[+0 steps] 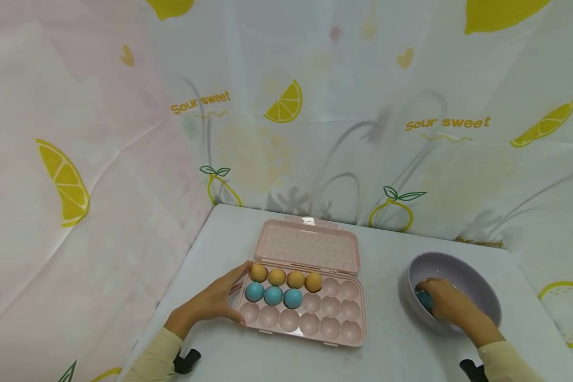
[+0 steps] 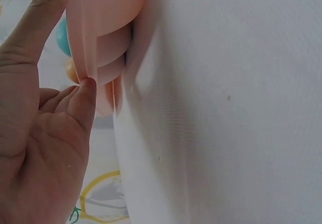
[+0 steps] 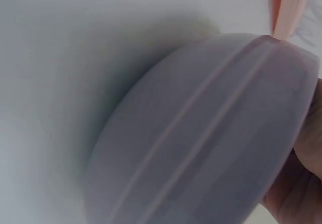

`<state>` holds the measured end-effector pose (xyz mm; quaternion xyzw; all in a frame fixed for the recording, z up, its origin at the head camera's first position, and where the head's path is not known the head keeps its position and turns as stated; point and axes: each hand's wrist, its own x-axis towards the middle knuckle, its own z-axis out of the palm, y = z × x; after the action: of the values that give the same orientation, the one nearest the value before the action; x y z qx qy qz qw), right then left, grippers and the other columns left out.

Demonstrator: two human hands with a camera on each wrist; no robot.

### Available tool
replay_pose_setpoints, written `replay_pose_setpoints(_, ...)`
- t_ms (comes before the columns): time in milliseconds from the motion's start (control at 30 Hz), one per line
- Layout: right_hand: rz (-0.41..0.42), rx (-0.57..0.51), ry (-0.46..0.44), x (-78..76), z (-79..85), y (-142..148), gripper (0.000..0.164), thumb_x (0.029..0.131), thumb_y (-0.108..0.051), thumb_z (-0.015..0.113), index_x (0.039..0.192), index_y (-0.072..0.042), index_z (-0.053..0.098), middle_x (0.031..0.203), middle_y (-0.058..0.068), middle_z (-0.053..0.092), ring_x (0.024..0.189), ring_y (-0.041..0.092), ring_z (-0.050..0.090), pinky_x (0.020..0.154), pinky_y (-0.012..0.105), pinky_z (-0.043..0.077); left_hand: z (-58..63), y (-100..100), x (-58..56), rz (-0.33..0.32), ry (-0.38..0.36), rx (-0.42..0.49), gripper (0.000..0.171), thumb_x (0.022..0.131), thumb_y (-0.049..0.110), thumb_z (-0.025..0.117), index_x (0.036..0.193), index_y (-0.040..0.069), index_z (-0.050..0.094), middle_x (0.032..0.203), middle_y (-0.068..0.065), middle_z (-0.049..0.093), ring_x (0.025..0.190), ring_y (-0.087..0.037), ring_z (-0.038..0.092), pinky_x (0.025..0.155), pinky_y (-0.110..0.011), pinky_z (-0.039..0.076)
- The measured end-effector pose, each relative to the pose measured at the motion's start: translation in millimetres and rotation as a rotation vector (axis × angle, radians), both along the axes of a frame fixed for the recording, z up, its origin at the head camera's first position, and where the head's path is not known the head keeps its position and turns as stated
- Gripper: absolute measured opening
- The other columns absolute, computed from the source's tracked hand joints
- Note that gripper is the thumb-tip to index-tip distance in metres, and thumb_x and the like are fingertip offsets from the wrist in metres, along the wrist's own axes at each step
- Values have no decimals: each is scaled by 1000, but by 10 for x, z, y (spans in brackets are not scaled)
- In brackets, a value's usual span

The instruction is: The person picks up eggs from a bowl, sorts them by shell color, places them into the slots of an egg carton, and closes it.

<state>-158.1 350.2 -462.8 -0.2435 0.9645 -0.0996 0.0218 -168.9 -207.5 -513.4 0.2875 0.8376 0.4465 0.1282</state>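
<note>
A pink egg box (image 1: pixel 309 322) lies with its lid folded back. Its back row holds several yellow balls (image 1: pixel 295 279), and the middle row has 3 blue balls (image 1: pixel 273 295) at the left. My left hand (image 1: pixel 215 300) grips the box's left end, thumb at the front corner and fingers towards the back; the left wrist view shows the little finger against the rim. Inside a purple bowl (image 1: pixel 477 286) to the right, my right hand (image 1: pixel 446 300) holds another blue ball (image 1: pixel 425 301). In the right wrist view the bowl's wall (image 3: pixel 201 133) hides the ball and most of the hand.
The box and bowl stand apart on a white table (image 1: pixel 382 323). Behind and beside it hangs a lemon-print cloth (image 1: pixel 315 148). The lid (image 1: pixel 307 246) lies behind the box, towards the back edge.
</note>
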Motion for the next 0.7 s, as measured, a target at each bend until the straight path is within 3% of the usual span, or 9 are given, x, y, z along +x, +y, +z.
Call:
replay_pose_setpoints(233, 17, -1, 50, -2, -61, 10, 34, 65, 13, 75, 93, -5, 71, 83, -3, 64, 78, 22, 63, 72, 45, 56, -10, -9, 0, 0, -14, 1, 136, 54, 36, 94, 157, 6, 11, 162, -9, 14, 147, -22, 15, 111, -33, 35)
replay_pose_setpoints(500, -39, 3, -52, -12, -34, 22, 29, 70, 10, 74, 97, -2, 70, 85, -2, 62, 79, 20, 60, 70, 45, 56, -11, -7, -1, 8, -2, -22, 136, 54, 40, 94, 157, 8, 12, 162, -7, 15, 147, -20, 15, 111, -34, 35)
replay_pose_setpoints(700, -5, -18, 53, -4, 17, 0, 28, 66, 8, 76, 87, -7, 65, 79, -5, 58, 73, 16, 55, 66, 41, 52, -20, -10, -5, -1, -8, -6, 135, 54, 39, 93, 157, 7, 11, 162, -7, 15, 147, -20, 15, 111, -34, 35)
